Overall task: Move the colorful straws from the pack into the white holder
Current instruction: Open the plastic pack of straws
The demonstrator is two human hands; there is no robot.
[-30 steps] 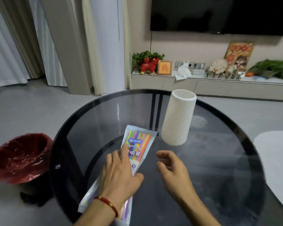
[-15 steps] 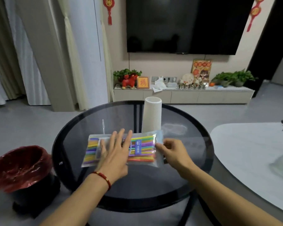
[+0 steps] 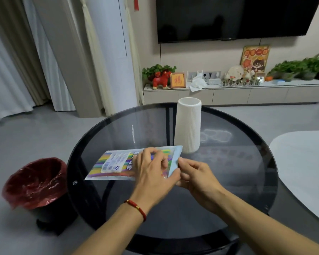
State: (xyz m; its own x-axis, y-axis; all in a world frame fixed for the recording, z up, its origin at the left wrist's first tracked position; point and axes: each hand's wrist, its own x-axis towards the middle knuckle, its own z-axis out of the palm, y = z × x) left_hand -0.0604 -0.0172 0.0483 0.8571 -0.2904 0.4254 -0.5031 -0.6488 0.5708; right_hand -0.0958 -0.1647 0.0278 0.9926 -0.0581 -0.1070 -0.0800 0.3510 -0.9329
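Observation:
A clear plastic pack of colorful straws point(image 3: 116, 163) lies sideways on the round dark glass table point(image 3: 247, 162), label side up. My left hand point(image 3: 153, 172) rests on the pack's right half and grips it. My right hand point(image 3: 195, 174) pinches the pack's right end edge between thumb and fingers. The straws are all inside the pack. Just beyond the pack's right end stands the tall white ribbed holder point(image 3: 188, 126), upright, with its inside hidden from this angle.
A black bin with a red liner point(image 3: 35, 183) stands on the floor left of the table. A white table edge point(image 3: 302, 162) lies at the right. A TV cabinet point(image 3: 234, 92) with ornaments runs along the far wall.
The pack was turned from lengthwise to sideways and flipped, back label now up. My right hand went from open to pinching the pack's right end. The view pulled back and up.

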